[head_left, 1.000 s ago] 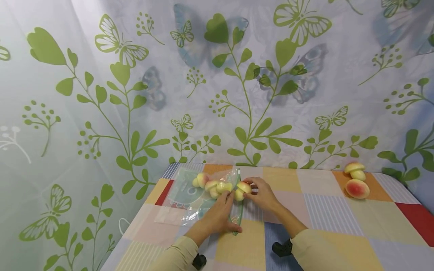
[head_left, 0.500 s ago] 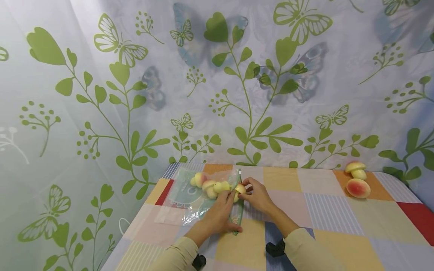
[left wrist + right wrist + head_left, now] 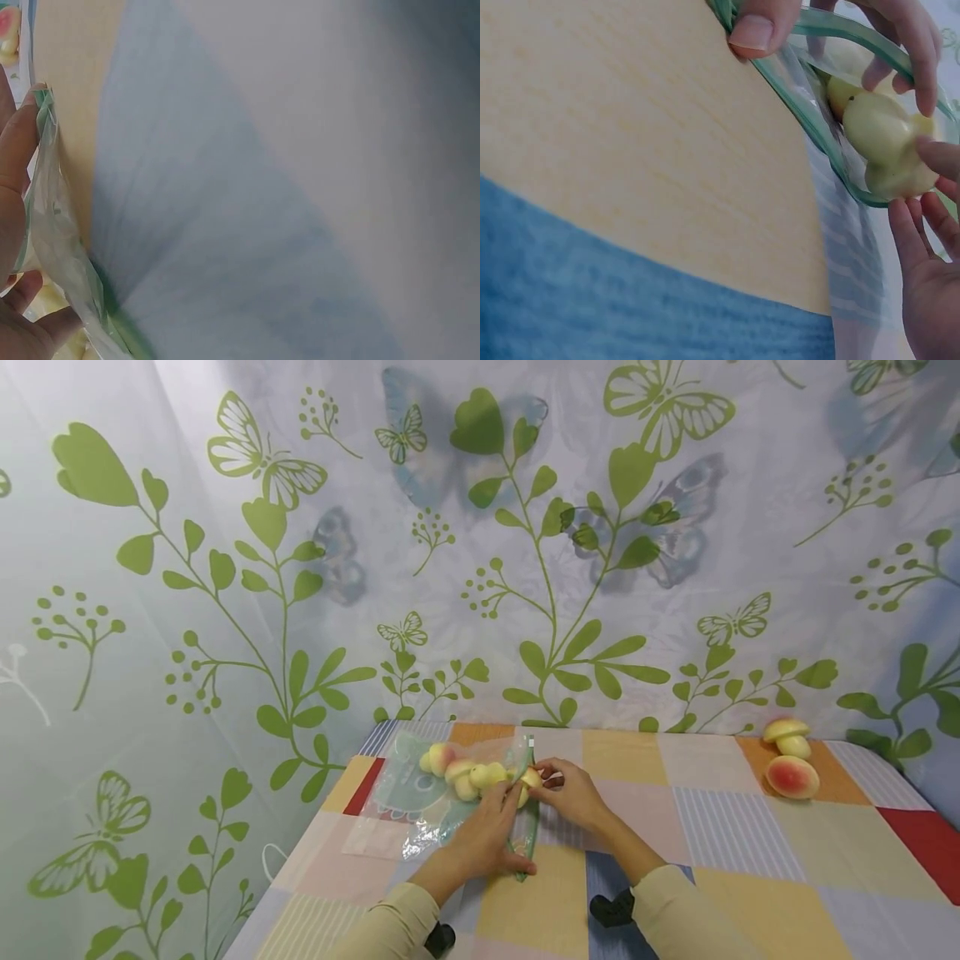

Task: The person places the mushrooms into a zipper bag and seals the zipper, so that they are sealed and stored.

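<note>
A clear zip bag [image 3: 420, 814] with a green-edged mouth lies at the table's left-centre, its mouth facing right. Inside are several toy mushrooms [image 3: 438, 759], pale yellow with reddish caps. My left hand [image 3: 487, 835] grips the bag's mouth, its thumb on the near edge and its fingers at the far one, so the mouth gapes in the right wrist view. My right hand [image 3: 573, 793] pinches another toy mushroom [image 3: 532, 778], partly inside the mouth and partly hidden by fingers and film. In the left wrist view the bag's film [image 3: 56, 217] shows at the left edge.
Two more toy mushrooms stand at the far right: one upright [image 3: 789, 739], one with its red cap [image 3: 792, 777] toward me. A patchwork cloth [image 3: 637, 885] covers the table. Behind it hangs a leaf-and-butterfly curtain [image 3: 480, 568]. A white cord loop [image 3: 273, 860] lies at left.
My right hand has moved left, bringing its toy mushroom from beside the bag's mouth into it. The mushrooms inside have shifted slightly left. My left hand keeps its place.
</note>
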The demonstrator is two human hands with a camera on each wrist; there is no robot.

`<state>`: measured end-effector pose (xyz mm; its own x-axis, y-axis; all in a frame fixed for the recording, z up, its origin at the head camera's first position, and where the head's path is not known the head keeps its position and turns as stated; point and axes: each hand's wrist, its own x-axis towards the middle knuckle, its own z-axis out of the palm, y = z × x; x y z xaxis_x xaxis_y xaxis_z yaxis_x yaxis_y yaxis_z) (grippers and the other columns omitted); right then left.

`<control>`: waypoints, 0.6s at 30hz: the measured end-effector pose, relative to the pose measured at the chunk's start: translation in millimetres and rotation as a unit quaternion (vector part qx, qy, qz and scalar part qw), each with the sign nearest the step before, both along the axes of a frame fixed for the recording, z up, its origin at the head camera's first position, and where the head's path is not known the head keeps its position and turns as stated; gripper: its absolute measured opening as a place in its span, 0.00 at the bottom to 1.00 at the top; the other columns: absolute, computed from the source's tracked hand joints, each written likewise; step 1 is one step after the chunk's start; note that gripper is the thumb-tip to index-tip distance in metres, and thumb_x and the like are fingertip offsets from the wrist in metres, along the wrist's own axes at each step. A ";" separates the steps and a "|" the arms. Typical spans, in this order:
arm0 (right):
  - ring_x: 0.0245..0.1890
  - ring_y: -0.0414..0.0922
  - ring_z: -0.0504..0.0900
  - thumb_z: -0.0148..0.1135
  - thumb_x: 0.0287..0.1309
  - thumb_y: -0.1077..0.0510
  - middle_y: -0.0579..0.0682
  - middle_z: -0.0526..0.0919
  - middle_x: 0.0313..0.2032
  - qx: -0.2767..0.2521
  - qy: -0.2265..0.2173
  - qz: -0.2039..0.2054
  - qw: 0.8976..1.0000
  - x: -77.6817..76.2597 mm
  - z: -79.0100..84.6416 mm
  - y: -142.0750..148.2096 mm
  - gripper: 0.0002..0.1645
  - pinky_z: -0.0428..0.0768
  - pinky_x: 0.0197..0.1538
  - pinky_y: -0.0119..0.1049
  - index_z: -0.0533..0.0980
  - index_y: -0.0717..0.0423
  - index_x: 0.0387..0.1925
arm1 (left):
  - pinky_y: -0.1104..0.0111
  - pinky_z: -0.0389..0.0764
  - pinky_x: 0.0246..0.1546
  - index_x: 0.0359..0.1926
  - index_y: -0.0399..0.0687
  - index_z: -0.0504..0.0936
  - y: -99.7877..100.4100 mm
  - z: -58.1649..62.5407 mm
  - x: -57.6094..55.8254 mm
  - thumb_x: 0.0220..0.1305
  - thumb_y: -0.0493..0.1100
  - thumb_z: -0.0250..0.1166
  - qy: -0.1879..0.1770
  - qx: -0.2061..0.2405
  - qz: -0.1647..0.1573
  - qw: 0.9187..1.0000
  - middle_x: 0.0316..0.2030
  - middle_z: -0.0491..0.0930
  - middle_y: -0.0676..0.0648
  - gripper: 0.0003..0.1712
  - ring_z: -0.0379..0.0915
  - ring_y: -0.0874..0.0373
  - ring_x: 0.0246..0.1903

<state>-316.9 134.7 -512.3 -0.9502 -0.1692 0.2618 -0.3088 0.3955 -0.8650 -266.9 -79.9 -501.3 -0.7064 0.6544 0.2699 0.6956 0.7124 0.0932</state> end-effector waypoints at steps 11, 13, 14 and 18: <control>0.50 0.59 0.85 0.70 0.67 0.58 0.53 0.84 0.47 -0.014 -0.013 0.037 0.999 -0.6 -2.1 -1.1 0.19 0.85 0.42 0.42 0.83 0.58 0.57 | 0.64 0.73 0.61 0.78 0.32 0.53 -0.3 -0.5 0.7 0.42 0.73 0.79 0.014 -0.006 -0.002 1.000 0.69 0.59 0.38 0.76 0.65 0.48 0.62; 0.50 0.58 0.85 0.70 0.67 0.58 0.53 0.84 0.47 -0.009 -0.010 0.032 0.999 -1.1 -2.2 -2.5 0.19 0.85 0.42 0.43 0.83 0.57 0.57 | 0.64 0.73 0.61 0.78 0.31 0.53 -0.3 -1.2 0.0 0.43 0.73 0.79 0.020 -0.008 -0.003 1.000 0.68 0.59 0.39 0.76 0.65 0.49 0.62; 0.50 0.58 0.85 0.71 0.66 0.58 0.52 0.84 0.47 -0.007 -0.009 0.027 1.000 -1.5 -2.4 -3.4 0.18 0.85 0.42 0.43 0.83 0.57 0.56 | 0.64 0.72 0.61 0.78 0.31 0.54 -0.3 -1.6 -0.5 0.43 0.73 0.79 0.022 -0.010 -0.003 1.000 0.68 0.59 0.39 0.76 0.65 0.49 0.62; 0.50 0.57 0.85 0.72 0.65 0.58 0.50 0.84 0.45 -0.009 -0.013 0.012 1.000 -4.3 -3.7 -6.7 0.17 0.85 0.42 0.44 0.84 0.56 0.54 | 0.64 0.71 0.63 0.77 0.30 0.55 -0.1 -1.8 -1.4 0.43 0.73 0.79 0.028 -0.010 -0.007 1.000 0.67 0.59 0.40 0.76 0.64 0.50 0.62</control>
<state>-321.2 128.0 -516.0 -0.9526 -0.1872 0.2399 -0.2949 0.3734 -0.8795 -268.2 -80.0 -503.1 -0.6816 0.6694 0.2954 0.7087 0.7045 0.0388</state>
